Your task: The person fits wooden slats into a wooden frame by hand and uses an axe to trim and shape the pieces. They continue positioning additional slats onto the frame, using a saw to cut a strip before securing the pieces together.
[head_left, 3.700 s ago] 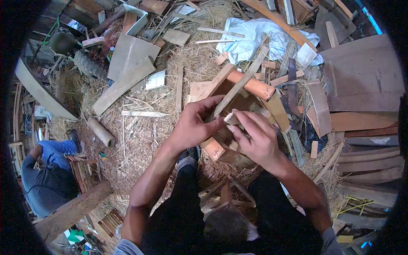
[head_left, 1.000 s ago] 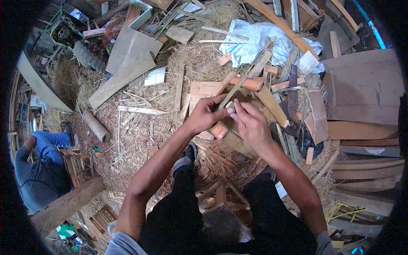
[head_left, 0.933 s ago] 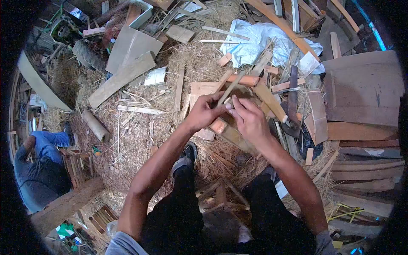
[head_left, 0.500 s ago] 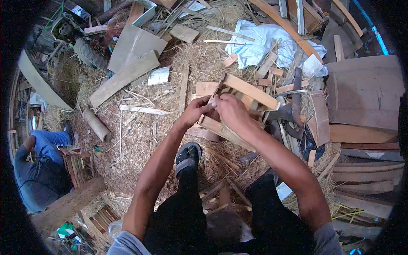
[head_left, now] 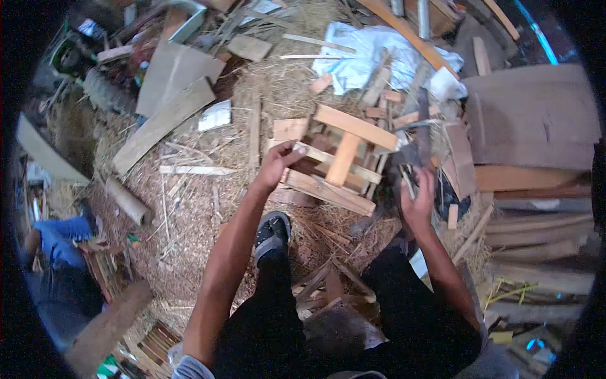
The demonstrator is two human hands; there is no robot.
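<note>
A small wooden frame [head_left: 344,158] of pale slats, with a crosspiece down its middle, stands tilted over the ground. My left hand [head_left: 282,162] grips its left side, thumb lying along the upper slat. To the right of the frame, my right hand [head_left: 418,199] is apart from it, fingers curled around a narrow dark and light piece that I cannot make out. Just above this hand lies a long dark bar [head_left: 423,129]. My shoe [head_left: 273,234] is on the ground below the frame.
Straw and shavings cover the ground. A white sack [head_left: 353,60] and a long plank [head_left: 413,38] lie ahead. Boards [head_left: 536,132] are stacked on the right. Loose planks [head_left: 167,123] and a log [head_left: 128,201] lie left, where another person [head_left: 60,271] sits.
My right hand has left the frame and moved right and down beside the dark bar. The left hand still grips the frame, which has turned to show its crosspiece more.
</note>
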